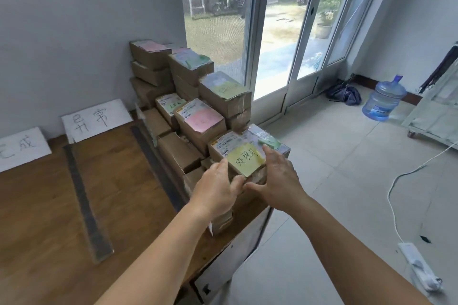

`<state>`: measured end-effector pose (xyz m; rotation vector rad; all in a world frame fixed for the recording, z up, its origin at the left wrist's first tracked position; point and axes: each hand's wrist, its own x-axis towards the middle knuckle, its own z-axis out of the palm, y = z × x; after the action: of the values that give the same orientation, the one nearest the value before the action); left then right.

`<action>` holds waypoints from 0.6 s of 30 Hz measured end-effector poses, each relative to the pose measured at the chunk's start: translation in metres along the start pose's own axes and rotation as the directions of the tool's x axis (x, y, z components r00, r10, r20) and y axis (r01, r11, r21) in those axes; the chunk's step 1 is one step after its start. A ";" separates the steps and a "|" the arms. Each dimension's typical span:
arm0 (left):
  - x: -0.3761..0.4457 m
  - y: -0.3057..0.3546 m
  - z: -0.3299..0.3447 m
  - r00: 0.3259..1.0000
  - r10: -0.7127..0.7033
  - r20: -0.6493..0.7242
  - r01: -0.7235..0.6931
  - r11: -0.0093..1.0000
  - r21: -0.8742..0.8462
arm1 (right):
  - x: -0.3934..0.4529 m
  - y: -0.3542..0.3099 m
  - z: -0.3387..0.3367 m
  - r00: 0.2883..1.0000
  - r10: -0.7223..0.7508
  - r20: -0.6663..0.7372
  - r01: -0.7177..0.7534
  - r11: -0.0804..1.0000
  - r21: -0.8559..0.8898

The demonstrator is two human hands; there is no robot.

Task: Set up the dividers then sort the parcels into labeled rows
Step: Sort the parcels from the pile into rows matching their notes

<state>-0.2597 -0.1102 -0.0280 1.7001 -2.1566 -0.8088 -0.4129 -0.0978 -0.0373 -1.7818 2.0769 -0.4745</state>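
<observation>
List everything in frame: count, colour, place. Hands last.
parcels: a dozen or more, brown with pink, green or yellow notes, stacked at table's right end
front parcel: 1, yellow note, nearest stack
dividers: 2, dark strips, flat on table
signs: 2, white, against wall
table: 1, brown wood
water jug: 1, blue, floor right
power strip: 1, white, floor
left hand: grips front parcel's left side
right hand: grips its right side
</observation>
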 end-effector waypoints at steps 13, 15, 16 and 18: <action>0.021 0.026 0.038 0.924 -0.361 -0.128 0.311 0.901 -0.302 | 0.022 0.026 -0.001 0.983 -0.144 0.115 0.125 0.979 0.161; 0.020 0.028 0.041 0.916 -0.368 -0.163 0.302 0.896 -0.324 | 0.020 0.025 -0.001 0.982 -0.165 0.090 0.145 0.969 0.199; 0.018 0.028 0.043 0.912 -0.365 -0.186 0.293 0.898 -0.327 | 0.018 0.025 -0.002 0.982 -0.175 0.073 0.156 0.965 0.212; 0.015 0.029 0.047 0.907 -0.357 -0.224 0.269 0.899 -0.346 | 0.014 0.027 -0.004 0.981 -0.189 0.041 0.175 0.958 0.229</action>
<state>-0.3125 -0.1083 -0.0510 1.8876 -1.4972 -0.8674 -0.4402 -0.1077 -0.0478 -1.8346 1.7475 -0.6672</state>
